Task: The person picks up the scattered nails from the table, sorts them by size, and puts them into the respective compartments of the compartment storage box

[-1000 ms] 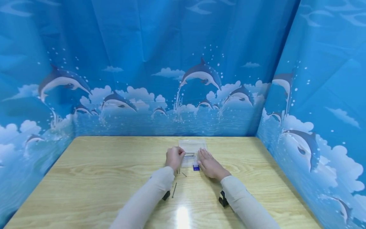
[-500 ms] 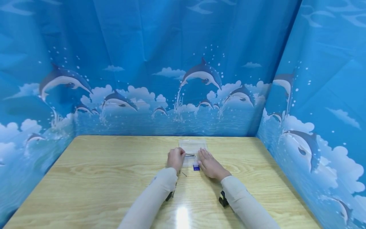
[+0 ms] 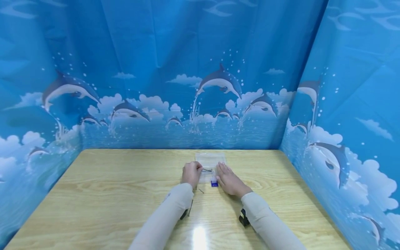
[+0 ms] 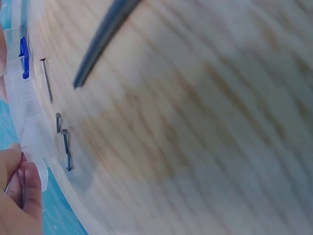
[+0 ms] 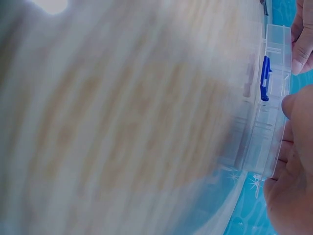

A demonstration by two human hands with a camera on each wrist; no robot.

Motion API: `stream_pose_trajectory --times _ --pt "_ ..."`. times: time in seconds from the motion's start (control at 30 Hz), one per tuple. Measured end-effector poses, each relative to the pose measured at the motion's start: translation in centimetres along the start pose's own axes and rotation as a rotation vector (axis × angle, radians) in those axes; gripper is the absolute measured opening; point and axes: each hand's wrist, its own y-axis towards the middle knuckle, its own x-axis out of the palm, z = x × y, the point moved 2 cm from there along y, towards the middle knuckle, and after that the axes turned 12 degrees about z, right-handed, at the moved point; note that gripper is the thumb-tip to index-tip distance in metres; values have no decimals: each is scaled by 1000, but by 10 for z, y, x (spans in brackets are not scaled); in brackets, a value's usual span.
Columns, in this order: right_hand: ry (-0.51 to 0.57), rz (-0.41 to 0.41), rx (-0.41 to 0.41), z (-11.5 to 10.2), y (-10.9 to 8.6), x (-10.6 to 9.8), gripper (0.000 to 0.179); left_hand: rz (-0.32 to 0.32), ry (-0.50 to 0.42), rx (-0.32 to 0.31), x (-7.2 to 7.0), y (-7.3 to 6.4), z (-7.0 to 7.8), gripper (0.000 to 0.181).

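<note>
While the left hand (image 3: 191, 172) is placed at 9 o'clock of a small rectangular box of clear plastic (image 5: 266, 132), its thumb and forefinger are together and they pinch the end of a thin dark metal nail (image 3: 206, 170). The head of this nail is directed to 3 o'clock, over the inside of the box. At least one more dark nail lies very close to it, and I cannot tell exactly where they cross.

The right hand (image 3: 229, 178) is at 4 o'clock of the box. Its fingers are straight and together, and they rest along the side wall; between them they clamp nothing that I can see. The box stands near the far edge of the light wooden table (image 3: 125, 194), with its transparent lid (image 3: 210, 159) folded back toward 12 o'clock. At 6 o'clock of the box there is a small blue plastic latch (image 3: 214, 183).

Other metal nails lie loose on the table: a short thin nail (image 3: 201, 191) between 6 and 7 o'clock of the box, and a longer dark nail (image 3: 190, 208) at 7 o'clock, partly beside the pale left sleeve (image 3: 164, 217). Behind the table, at 12 o'clock, hangs a blue curtain with printed dolphins (image 3: 175, 76).
</note>
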Motion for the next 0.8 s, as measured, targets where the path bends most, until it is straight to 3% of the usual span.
stream_pose_trajectory --times 0.13,0.33,0.5,0.6,0.8 --pt "-1 -4 -1 0 0 -1 56 10 -14 22 -1 2 -2 5" --pt "1 -11 11 0 -1 -1 56 -15 -47 1 -4 2 -2 4" --pt "-6 -9 4 0 0 0 57 -30 -47 7 -13 3 0 6" --pt "7 -8 5 -1 0 -1 57 -72 -53 -23 -21 4 2 9" --pt "5 -11 3 -1 -1 -1 56 -216 -117 -115 -38 1 -3 15"
